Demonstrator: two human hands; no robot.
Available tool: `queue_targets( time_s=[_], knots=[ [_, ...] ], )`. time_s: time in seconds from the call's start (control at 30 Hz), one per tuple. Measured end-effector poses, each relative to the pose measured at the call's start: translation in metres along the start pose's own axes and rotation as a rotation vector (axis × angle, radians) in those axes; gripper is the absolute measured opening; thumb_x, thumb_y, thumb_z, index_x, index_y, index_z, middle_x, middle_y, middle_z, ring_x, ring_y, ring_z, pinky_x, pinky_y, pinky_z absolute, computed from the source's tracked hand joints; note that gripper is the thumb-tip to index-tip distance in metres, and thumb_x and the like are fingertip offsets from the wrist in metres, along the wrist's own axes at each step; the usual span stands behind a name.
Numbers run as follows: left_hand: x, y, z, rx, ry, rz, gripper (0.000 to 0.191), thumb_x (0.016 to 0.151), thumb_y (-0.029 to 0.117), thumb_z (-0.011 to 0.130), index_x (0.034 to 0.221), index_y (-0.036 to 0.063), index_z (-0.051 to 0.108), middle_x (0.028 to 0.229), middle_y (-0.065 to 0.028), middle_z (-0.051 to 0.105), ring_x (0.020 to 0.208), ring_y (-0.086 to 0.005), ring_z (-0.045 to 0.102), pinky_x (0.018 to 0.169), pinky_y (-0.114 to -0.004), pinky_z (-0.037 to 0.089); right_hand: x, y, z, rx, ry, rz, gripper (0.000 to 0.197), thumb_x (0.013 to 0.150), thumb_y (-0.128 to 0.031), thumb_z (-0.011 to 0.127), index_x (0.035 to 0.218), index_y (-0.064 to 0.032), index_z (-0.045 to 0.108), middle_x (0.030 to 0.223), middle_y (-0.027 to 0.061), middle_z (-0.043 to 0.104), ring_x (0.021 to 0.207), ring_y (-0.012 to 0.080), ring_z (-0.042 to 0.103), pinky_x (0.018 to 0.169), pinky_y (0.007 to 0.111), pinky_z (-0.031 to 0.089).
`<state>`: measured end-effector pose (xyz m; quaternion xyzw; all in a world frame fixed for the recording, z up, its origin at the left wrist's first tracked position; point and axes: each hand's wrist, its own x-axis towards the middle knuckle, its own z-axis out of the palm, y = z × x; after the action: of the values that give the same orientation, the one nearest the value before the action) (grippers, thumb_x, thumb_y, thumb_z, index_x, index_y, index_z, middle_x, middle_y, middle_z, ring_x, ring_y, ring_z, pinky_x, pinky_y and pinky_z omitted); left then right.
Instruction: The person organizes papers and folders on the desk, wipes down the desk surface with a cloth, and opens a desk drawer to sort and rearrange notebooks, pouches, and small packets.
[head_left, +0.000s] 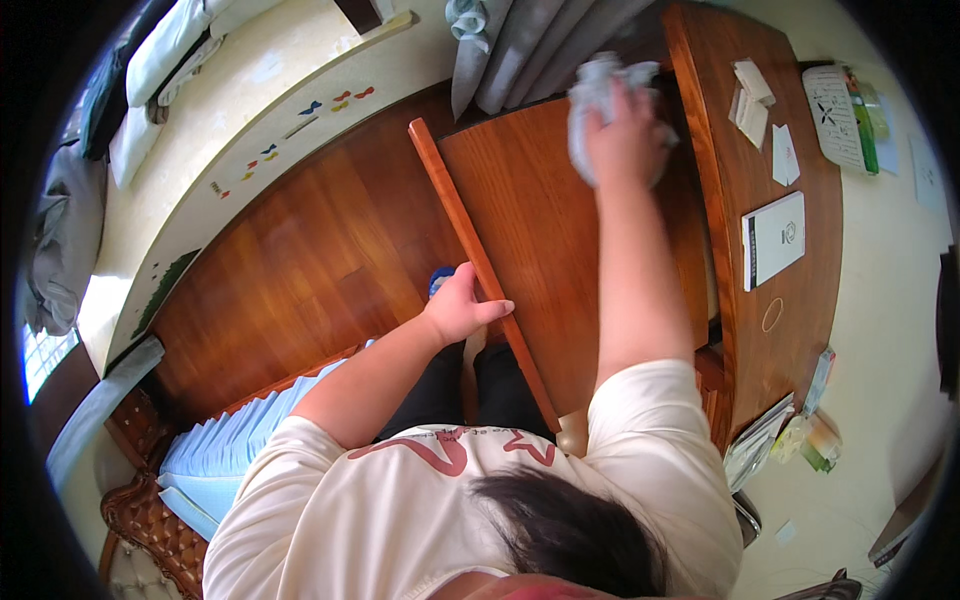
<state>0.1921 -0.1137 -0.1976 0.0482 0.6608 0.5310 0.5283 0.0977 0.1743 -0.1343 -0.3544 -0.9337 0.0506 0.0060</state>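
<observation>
A light grey cloth (589, 82) is bunched under my right hand (630, 135), which presses it near the far right corner of a brown wooden pull-out panel or drawer (540, 202). The hand and cloth are slightly blurred. My left hand (469, 307) grips the raised wooden front edge (450, 195) of that panel, with the thumb over the top and the other fingers hidden beneath. The panel juts out beside the wooden desk top (750, 330).
On the desk top lie a white box or booklet (776, 240), folded papers (752, 105), a rubber band (772, 315) and a stack of papers (757, 442). Grey curtains (517, 60) hang beyond the panel. A bed with light blue bedding (225, 450) is at the lower left.
</observation>
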Motion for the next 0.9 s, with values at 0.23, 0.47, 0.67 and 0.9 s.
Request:
queue_targets(
  time_s=[0.23,0.47,0.67,0.9],
  knots=[
    [-0.025,0.084,0.030,1.230,0.553,0.511,0.094,0.062,0.024,0.078,0.147,0.0141,0.040,0.156,-0.0187,0.029,0.143,-0.0429,0.026,0.114,-0.063,0.020,-0.171,0.045,-0.013,0.123,-0.066,-0.435,0.063,0.076,-0.040,0.074,0.136,-0.0356,0.054,0.150,0.0053,0.042,0.129,0.0365,0.046,0.099,0.060,0.038],
    [0.043,0.149,0.082,1.394,-0.068,0.856,0.067,0.079,0.021,0.068,0.143,0.0213,0.047,0.157,-0.0078,0.031,0.143,-0.0320,0.032,0.115,-0.051,0.030,-0.184,0.182,-0.018,0.166,0.130,0.557,0.065,0.081,-0.046,0.070,0.138,-0.0216,0.052,0.132,0.0197,0.055,0.121,0.0413,0.051,0.092,0.056,0.045],
    [0.072,0.164,0.134,1.121,-0.181,1.106,0.048,0.088,0.024,0.061,0.134,0.0136,0.056,0.145,-0.0114,0.049,0.137,-0.0342,0.041,0.116,-0.047,0.030,-0.223,0.097,-0.020,0.263,-0.095,-0.112,0.043,0.074,-0.032,0.076,0.113,-0.0205,0.065,0.121,0.0180,0.056,0.106,0.0392,0.056,0.080,0.049,0.049],
    [0.052,0.121,0.158,1.272,-0.367,0.966,0.053,0.087,0.029,0.065,0.136,0.0120,0.054,0.148,-0.0115,0.045,0.139,-0.0321,0.037,0.116,-0.046,0.030,-0.278,0.232,-0.006,0.111,-0.006,0.023,0.065,0.078,-0.038,0.072,0.139,-0.0290,0.052,0.140,0.0172,0.046,0.119,0.0457,0.049,0.093,0.055,0.045]
  ],
)
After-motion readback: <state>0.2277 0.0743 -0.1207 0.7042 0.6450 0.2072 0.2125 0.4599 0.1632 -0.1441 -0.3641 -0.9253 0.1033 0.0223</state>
